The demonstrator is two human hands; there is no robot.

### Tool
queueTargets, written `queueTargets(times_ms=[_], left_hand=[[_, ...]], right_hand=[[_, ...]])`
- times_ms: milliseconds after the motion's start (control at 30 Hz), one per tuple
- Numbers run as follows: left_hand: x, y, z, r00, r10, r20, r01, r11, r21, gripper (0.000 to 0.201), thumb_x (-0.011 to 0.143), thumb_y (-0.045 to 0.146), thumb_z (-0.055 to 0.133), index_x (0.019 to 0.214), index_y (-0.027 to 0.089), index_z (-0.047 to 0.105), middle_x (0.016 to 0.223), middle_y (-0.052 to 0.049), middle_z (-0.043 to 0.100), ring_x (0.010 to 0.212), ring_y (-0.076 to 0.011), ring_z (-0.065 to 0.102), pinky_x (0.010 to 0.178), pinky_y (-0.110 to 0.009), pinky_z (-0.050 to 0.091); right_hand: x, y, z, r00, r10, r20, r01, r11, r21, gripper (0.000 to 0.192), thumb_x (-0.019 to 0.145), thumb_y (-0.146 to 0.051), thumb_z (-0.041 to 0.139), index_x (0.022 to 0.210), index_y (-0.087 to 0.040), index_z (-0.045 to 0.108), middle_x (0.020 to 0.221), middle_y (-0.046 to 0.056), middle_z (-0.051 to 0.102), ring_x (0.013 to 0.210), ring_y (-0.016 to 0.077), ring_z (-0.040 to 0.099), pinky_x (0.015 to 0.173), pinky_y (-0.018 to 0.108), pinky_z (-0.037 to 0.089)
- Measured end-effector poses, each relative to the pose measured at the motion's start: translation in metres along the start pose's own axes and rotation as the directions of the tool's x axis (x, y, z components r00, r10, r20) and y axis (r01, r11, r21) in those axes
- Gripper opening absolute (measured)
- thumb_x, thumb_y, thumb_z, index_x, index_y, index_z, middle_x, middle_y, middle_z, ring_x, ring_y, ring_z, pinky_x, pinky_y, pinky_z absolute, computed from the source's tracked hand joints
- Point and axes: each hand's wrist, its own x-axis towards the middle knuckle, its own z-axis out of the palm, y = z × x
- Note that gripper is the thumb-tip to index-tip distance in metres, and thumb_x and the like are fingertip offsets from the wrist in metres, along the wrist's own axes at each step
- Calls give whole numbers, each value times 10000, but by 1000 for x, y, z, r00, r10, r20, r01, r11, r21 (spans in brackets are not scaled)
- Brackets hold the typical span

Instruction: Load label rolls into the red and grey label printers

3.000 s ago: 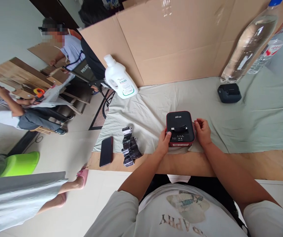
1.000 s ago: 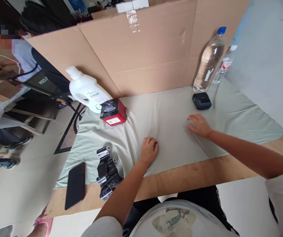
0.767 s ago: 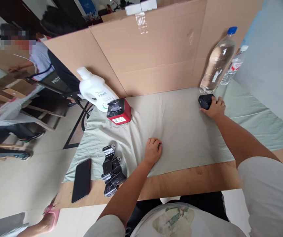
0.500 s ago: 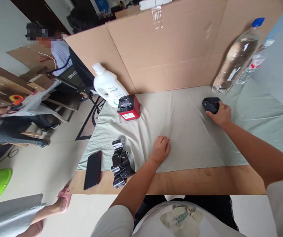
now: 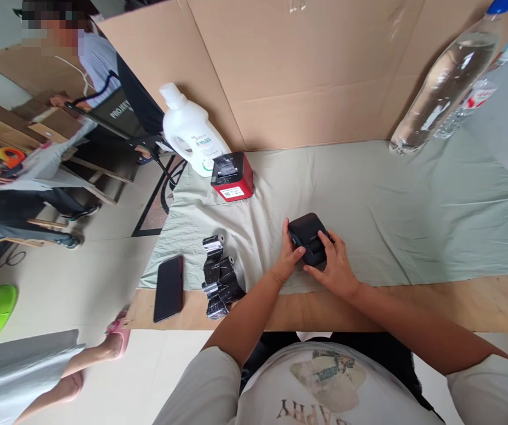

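Observation:
Both my hands are closed around a small black portable printer (image 5: 307, 231) at the front middle of the cloth. My left hand (image 5: 288, 258) grips its left side, thumb at the near edge. From the right, my right hand (image 5: 337, 265) holds it, with fingers over the top and right edge and the thumb low at the front. Left of my hands lie curling black label rolls (image 5: 219, 277). Farther back stands a red and black printer (image 5: 232, 177), a dark strip showing in its top slot.
A black phone (image 5: 168, 289) lies at the table's left front. A white detergent bottle (image 5: 194, 133) stands behind the red printer. Large (image 5: 448, 82) and small water bottles (image 5: 468, 106) stand back right, before a cardboard panel (image 5: 311, 77). People sit to the left.
My right hand has brought the black printer from the right side of the table to the middle. My left hand has risen off the cloth and taken hold of its left side.

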Motion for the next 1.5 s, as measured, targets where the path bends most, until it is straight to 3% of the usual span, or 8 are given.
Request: queueTargets(times_ms=[167, 267, 467, 700, 1000, 1167, 1367, 1500], left_hand=[[2, 4, -7, 996, 63, -59, -63, 998, -3, 1010, 801, 512, 718, 1578, 283, 113, 1494, -105, 451, 1384, -307, 442, 1201, -496, 285], [3, 7, -6, 999, 43, -2, -43, 999, 10, 993, 786, 503, 734, 1566, 265, 167, 1470, -111, 465, 1356, -312, 465, 1197, -496, 293], [5, 12, -9, 996, -77, 46, 77, 997, -6, 1021, 750, 486, 768, 1560, 280, 180, 1413, -108, 508, 1271, -293, 530, 1113, -459, 408], [11, 18, -16, 967, -249, 56, 254, 960, -120, 883, 773, 492, 691, 1526, 339, 257, 1110, -33, 635, 842, -171, 618, 709, -296, 535], [14, 16, -17, 959, -282, 20, 283, 952, -114, 872, 779, 499, 728, 1520, 347, 293, 1050, -24, 661, 704, -118, 595, 629, -251, 528], [14, 19, -16, 958, -286, -5, 283, 950, -135, 902, 788, 492, 720, 1537, 359, 237, 1031, -8, 662, 681, -108, 596, 639, -250, 526], [14, 16, -18, 954, -298, 19, 299, 950, -95, 881, 775, 507, 720, 1518, 348, 275, 1047, -15, 655, 678, -104, 585, 609, -228, 495], [15, 14, -21, 944, -320, 87, 321, 947, -8, 839, 750, 499, 725, 1480, 289, 368, 1005, -27, 654, 614, -83, 530, 517, -188, 405]], right_hand=[[13, 17, -3, 990, 129, 53, -140, 931, 336, 567, 906, -591, 546, 1370, -275, 472, 1261, 129, 521, 1191, 288, 535, 1019, 526, 487], [28, 23, 2, 971, 209, 117, -240, 864, 444, 791, 828, -642, 627, 1475, -289, 338, 1391, 137, 461, 1275, 298, 498, 1070, 531, 454], [31, 25, 16, 952, 214, 218, -293, 838, 461, 1010, 759, -638, 707, 1557, -273, 209, 1536, 141, 342, 1443, 320, 338, 1210, 556, 276], [30, 36, 13, 958, 187, 217, -270, 843, 466, 1011, 759, -616, 713, 1566, -277, 206, 1551, 145, 355, 1415, 312, 401, 1172, 551, 343], [30, 36, 14, 958, 175, 228, -272, 810, 519, 997, 786, -603, 675, 1579, -276, 167, 1585, 137, 327, 1449, 306, 361, 1189, 550, 308], [33, 38, 6, 950, 120, 289, -287, 705, 648, 944, 816, -654, 583, 1577, -260, 187, 1594, 131, 339, 1403, 310, 430, 1148, 529, 375], [42, 47, -1, 944, 235, 231, -328, 732, 597, 774, 785, -708, 602, 1391, -246, 464, 1312, 132, 598, 1141, 279, 608, 974, 461, 504], [48, 53, 1, 922, 382, 63, -357, 775, 522, 608, 826, -788, 446, 996, -221, 583, 882, 56, 632, 815, 213, 593, 770, 374, 507]])
